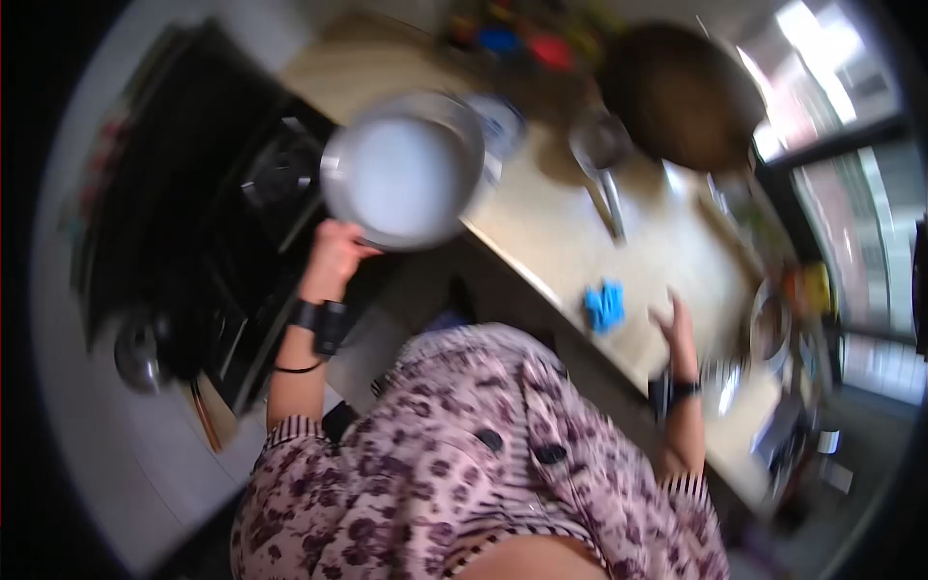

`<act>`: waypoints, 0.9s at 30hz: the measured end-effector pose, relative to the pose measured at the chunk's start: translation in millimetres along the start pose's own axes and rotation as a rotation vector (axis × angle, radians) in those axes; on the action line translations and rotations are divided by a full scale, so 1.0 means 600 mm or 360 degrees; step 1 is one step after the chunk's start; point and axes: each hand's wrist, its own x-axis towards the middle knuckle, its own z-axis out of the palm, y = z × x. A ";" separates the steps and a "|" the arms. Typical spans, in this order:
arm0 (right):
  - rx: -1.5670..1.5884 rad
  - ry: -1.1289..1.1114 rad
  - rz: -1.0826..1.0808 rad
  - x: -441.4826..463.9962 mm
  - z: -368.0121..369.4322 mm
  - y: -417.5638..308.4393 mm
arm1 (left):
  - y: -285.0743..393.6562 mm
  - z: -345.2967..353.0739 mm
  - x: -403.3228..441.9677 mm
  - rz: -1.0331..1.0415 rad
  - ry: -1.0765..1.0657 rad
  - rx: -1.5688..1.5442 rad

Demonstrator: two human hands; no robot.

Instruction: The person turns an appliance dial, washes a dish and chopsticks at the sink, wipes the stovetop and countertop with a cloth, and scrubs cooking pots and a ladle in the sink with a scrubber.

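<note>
A round metal pan (404,176) with a whitish inside is gripped at its lower rim by my left hand (338,253), in front of the stove and the counter's edge. My right hand (676,327) is over the counter at the right, fingers apart and holding nothing. Just left of it a crumpled blue cloth (605,306) lies near the counter's front edge. The pan's contents, if any, are too blurred to tell.
The black stove (275,174) is at the left. On the pale counter (541,227) lie a ladle (601,145) and a blue-and-white dish (498,126). A large dark wok (684,97) is at the back, by the window. A sink area is blurred at the right.
</note>
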 end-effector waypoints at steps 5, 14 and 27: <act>-0.0115 0.0087 0.0485 -0.123 -0.048 0.093 | -0.057 -0.069 -0.017 0.0007 -0.0043 -0.0045; -0.0662 0.0558 0.1977 -0.151 -0.117 -0.038 | -0.009 -0.298 0.155 -0.0240 0.0173 -0.0095; -0.0506 0.0913 0.2240 -0.243 -0.098 0.057 | 0.029 -0.255 0.107 -0.0435 0.0374 0.0063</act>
